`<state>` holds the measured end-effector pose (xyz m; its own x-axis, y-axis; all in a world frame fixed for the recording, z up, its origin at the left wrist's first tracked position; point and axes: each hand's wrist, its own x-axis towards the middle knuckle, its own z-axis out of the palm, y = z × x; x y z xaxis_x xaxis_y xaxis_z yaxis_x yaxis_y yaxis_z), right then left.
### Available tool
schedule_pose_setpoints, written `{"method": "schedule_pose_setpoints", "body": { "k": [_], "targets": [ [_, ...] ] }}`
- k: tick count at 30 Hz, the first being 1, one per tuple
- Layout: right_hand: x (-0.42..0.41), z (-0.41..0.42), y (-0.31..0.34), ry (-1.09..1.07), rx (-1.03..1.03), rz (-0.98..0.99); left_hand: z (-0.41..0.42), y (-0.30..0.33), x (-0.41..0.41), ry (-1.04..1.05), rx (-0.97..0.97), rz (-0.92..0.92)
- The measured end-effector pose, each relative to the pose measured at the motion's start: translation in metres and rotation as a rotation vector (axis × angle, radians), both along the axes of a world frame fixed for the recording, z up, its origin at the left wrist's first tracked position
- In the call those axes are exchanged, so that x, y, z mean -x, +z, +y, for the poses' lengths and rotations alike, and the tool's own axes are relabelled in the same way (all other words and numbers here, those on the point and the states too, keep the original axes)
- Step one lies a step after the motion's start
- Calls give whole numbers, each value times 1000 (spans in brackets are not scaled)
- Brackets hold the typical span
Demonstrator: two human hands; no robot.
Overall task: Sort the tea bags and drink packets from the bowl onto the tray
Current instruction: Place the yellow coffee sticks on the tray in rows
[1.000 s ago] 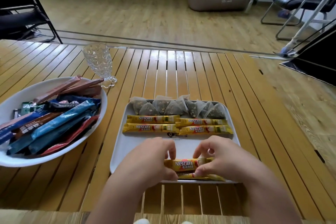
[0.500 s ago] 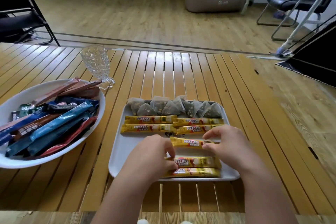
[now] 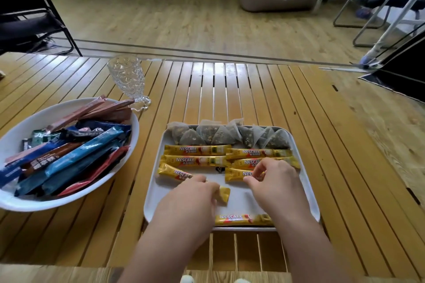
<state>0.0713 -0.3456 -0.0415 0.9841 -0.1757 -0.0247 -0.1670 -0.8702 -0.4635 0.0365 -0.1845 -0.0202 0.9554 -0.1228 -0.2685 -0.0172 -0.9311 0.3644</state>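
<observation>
Slatted wooden surface [image 3: 253, 99]. White rectangular tray [image 3: 309, 193]: mesh pyramid tea bags [image 3: 220, 135] at 12 o'clock, glossy yellow Nescafe sticks [image 3: 195, 150] below. Left grip [image 3: 193, 200] pinches tilted stick [image 3: 174, 173]; right grip [image 3: 273, 184] pinches another [image 3: 236, 173]. Oval bowl [image 3: 20, 202] at 9 o'clock holds foil packets [image 3: 78, 156].

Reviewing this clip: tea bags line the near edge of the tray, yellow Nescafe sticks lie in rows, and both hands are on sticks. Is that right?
Not quite. The head view shows the tea bags along the far edge of the tray, not the near one. The yellow Nescafe sticks do lie in rows, with the left hand and right hand on sticks.
</observation>
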Motion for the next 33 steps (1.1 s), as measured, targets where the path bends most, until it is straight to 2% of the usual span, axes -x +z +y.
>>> {"method": "schedule_pose_setpoints", "body": {
  "k": [4, 10, 16, 19, 26, 29, 31, 33],
  "targets": [
    [-6, -5, -2, -19, 9, 9, 9, -5, 0, 18, -42, 93],
    [-9, -11, 1, 30, -13, 12, -5, -1, 2, 41, -60, 65],
    [-12, -15, -1, 46, -64, 9, 3, -5, -1, 21, -204, 173],
    [-14, -17, -2, 38, -61, -6, 1, -8, -2, 37, -208, 106],
    [-12, -26, 4, 47, -69, 2, -2, -4, 1, 62, -137, 28],
    [-8, -30, 9, 70, -102, 10, -1, 5, 3, -39, -10, -61],
    [-5, -32, 12, 107, -127, 36, -2, 11, 5, -123, 46, 33],
    [-1, -33, 16, 185, -172, 105, -5, 14, 4, -157, 14, 150]
  ]
}}
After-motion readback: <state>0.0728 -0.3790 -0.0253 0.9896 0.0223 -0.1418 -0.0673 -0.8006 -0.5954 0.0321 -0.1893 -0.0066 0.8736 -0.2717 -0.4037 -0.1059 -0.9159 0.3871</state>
